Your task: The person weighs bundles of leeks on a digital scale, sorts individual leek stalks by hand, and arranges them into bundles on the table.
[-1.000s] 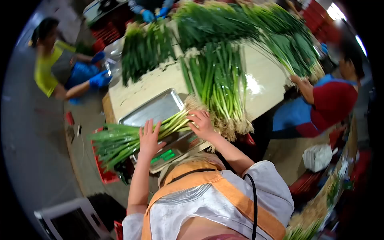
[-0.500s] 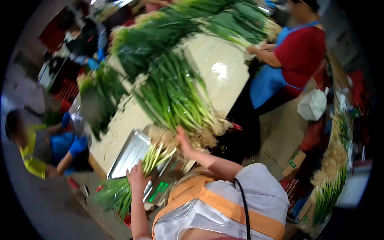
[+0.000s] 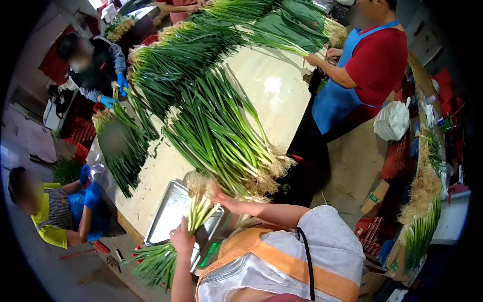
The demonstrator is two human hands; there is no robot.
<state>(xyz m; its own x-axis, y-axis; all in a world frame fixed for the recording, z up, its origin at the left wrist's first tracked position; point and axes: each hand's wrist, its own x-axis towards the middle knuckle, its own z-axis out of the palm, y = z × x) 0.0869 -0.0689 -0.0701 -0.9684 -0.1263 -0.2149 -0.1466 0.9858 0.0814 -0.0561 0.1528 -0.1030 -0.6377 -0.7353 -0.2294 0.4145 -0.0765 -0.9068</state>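
A bundle of green onions [image 3: 200, 209] stands slanted over a metal tray [image 3: 163, 214], roots up and leaves toward the lower left. My left hand [image 3: 182, 236] is wrapped round its stalks. My right hand [image 3: 224, 198] is at the root end, touching it from the right; its fingertips are partly hidden among the roots. Under the tray, a scale with a green display [image 3: 209, 254] shows in part. Just beyond my right hand lies a big pile of green onions [image 3: 221, 136], roots toward me.
More onions [image 3: 176, 63] cover the table [image 3: 151, 183]. A person in a blue apron [image 3: 372, 65] works at the right, one in yellow [image 3: 53, 214] at the left, another in dark clothing [image 3: 93, 68] at the upper left. A white bag [image 3: 392, 121] sits at the right.
The view has turned toward the right. The bundle has gone from lying nearly flat to a steeper tilt, its roots higher. My left hand has closed round the stalks; my right hand has come to the roots.
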